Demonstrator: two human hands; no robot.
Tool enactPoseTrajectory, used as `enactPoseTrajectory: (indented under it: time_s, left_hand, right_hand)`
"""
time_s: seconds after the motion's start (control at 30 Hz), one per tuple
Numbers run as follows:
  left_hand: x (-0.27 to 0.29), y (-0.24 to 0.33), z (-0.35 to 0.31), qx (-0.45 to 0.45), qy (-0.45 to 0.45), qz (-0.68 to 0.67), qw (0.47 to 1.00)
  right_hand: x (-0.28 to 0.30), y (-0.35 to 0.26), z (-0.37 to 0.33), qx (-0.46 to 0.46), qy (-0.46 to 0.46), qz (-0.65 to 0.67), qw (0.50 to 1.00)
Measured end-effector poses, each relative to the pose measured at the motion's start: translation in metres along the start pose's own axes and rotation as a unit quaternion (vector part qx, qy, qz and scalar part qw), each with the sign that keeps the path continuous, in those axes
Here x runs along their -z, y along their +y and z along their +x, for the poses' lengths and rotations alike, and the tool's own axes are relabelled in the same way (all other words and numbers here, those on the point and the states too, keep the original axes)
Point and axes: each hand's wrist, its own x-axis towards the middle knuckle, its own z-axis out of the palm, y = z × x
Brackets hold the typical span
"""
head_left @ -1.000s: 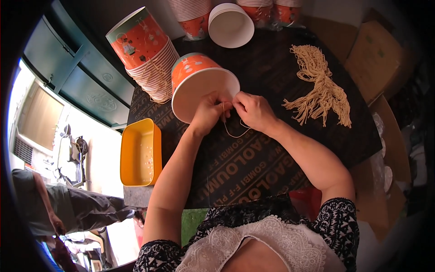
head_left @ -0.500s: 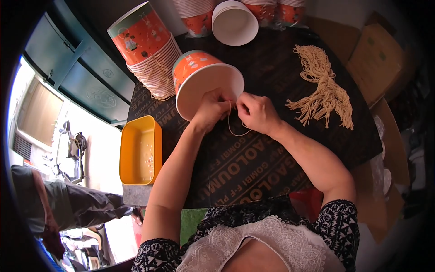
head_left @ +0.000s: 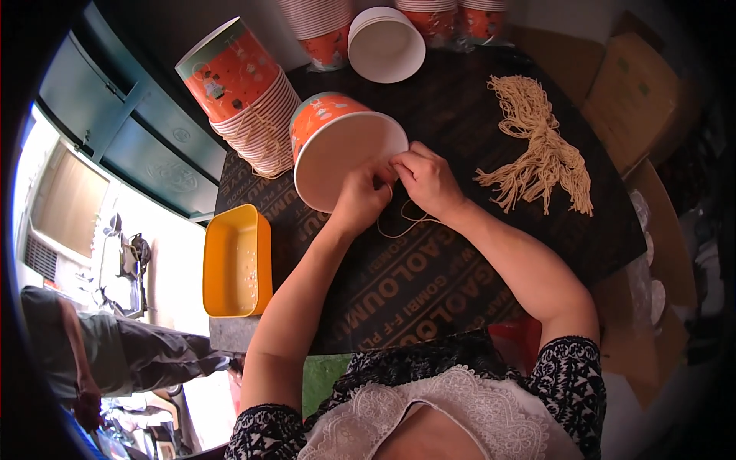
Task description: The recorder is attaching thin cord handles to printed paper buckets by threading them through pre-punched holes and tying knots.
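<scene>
An orange-and-green paper bucket [head_left: 326, 115] lies tipped on the dark table, its white mouth turned toward me. At the lower right of its rim, both my hands work close together. My left hand [head_left: 363, 201] is closed, with its fingertips just inside the mouth and a thin beige string [head_left: 406, 228] running from them. The string loops down over the table and passes under my right hand [head_left: 431, 180]. My right hand is pinched at the rim beside the left; the fingers hide most of what they grip, apparently the string's end.
A stack of paper buckets [head_left: 230, 73] with strings stands left of the tipped one. A yellow plastic bin [head_left: 238, 264] sits at the left edge. Beige string bundle [head_left: 540, 146] lies right. More buckets [head_left: 387, 46] line the back. Beyond the left edge a person [head_left: 84, 345] stands.
My right hand's fingers have moved up and left against the bucket's rim. My left hand has shifted slightly down, and the string loop lies wider below the hands.
</scene>
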Motion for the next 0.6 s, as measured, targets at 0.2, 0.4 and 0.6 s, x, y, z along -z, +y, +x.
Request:
enactPoseTrajectory:
  time_s: [0.2,0.4,0.6]
  left_hand:
    - [-0.005,0.010,-0.001,-0.096,0.024,0.142,0.985]
    - [-0.008,0.008,-0.003,-0.125,0.053,0.241,0.961]
    - [-0.008,-0.001,-0.006,-0.129,0.060,0.307,0.941]
  right_hand:
    - [-0.002,0.007,-0.001,0.026,0.008,-0.018,0.999]
    - [-0.004,0.009,-0.001,0.025,0.012,-0.017,0.999]
    - [-0.003,0.006,-0.002,0.029,0.001,-0.029,0.999]
